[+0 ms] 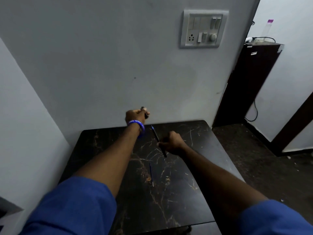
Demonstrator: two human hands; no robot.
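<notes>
With the right hand (171, 143) curled round the pen barrel (156, 136) above the table (199, 150) and the left hand (136, 114) pinching a small dark piece (145, 114), the pen appears dismantled, so the next move likely requires fitting the refill (151, 173), which lies on the table.

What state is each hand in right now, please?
Left hand grips a small dark piece, too small to identify.
Right hand grips the pen.
</notes>
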